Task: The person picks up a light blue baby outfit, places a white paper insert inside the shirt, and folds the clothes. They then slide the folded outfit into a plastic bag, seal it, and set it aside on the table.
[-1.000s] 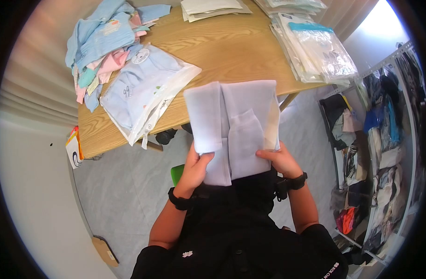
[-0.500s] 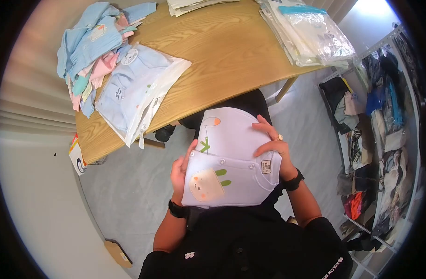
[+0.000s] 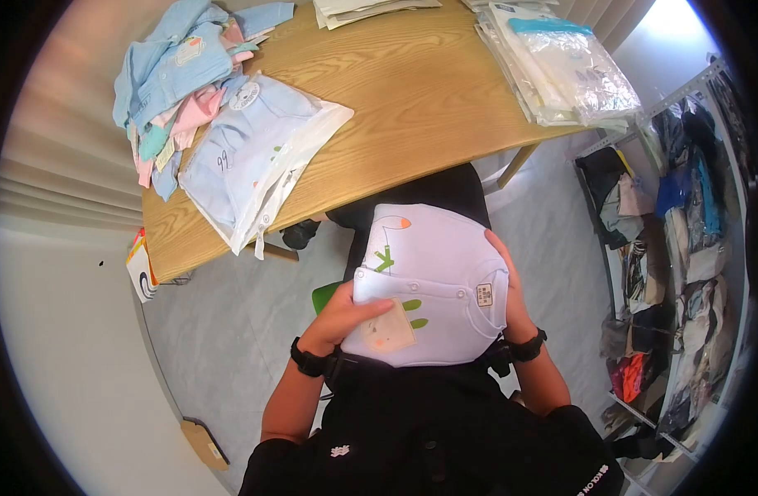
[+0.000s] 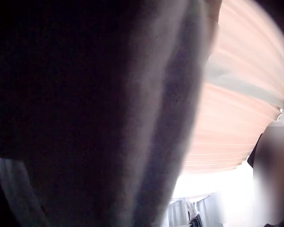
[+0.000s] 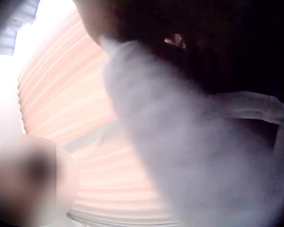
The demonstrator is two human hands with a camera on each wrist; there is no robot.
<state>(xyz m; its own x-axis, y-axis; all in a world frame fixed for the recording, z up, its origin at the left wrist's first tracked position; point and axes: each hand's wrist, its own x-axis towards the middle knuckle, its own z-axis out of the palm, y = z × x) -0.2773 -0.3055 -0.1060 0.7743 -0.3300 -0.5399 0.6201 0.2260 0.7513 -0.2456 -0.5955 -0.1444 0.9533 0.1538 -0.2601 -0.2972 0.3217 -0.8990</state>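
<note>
A folded pale lavender baby top (image 3: 445, 331) is held front side up over the lap, in the head view. It has a rabbit face patch, a carrot print, snap buttons and a neck label. My left hand (image 3: 342, 318) grips its left edge, the thumb lying across the rabbit patch and the other fingers hidden beneath. At the neckline side, my right hand (image 3: 515, 293) holds the right edge, part of its fingers under the cloth. Blurred pale cloth (image 5: 180, 137) fills much of the right wrist view; the left wrist view is mostly dark fabric (image 4: 151, 118).
Ahead stands a wooden table (image 3: 412, 107). On it lie a bagged blue garment (image 3: 251, 157), a heap of baby clothes (image 3: 172, 83), a stack of clear bags (image 3: 561, 70) and pale flat packets (image 3: 371, 10). A rack of packed clothes (image 3: 685, 248) stands on the right.
The baby top has been turned over, from its back with folded-in sleeves to its printed front. Since then my right hand has slid to the right edge, and my left thumb has come over the rabbit patch.
</note>
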